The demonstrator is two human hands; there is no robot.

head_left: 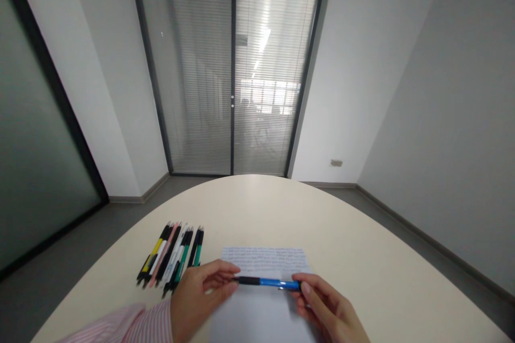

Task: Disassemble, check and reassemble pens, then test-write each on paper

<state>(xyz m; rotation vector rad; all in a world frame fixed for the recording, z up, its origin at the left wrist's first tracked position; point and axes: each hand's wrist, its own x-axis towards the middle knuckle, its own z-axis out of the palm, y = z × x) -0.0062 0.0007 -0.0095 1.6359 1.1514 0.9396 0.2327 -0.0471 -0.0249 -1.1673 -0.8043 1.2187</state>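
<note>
Striped pink-and-white sleeve (120,327) closest to the lens, a person sits at a pale, round-edged tabletop (257,209) with a blue pen (271,282) held between two bare hands. At far left, a dark-framed frosted glass panel (36,144) slants down toward the floor. On the left of the tabletop lies a row of pens (171,257), yellow, pink, white, black and green among them, side by side, their tips facing the far edge and leaning slightly right. Just beside the row, the left hand (205,292) has thumb and fingers closed about the blue pen's black writing end; the very tip is hidden there. The pen's long axis runs left to right, almost level, dipping slightly to the right, with its writing end pointing left and its clip toward the right. Beneath it lies white paper (257,313), lines of small writing across its far part, the nearer part plain. Beyond the tabletop stand glass doors (263,134) with blinds. At right, the right hand (328,305) pinches the pen's clip end between thumb and fingers.
</note>
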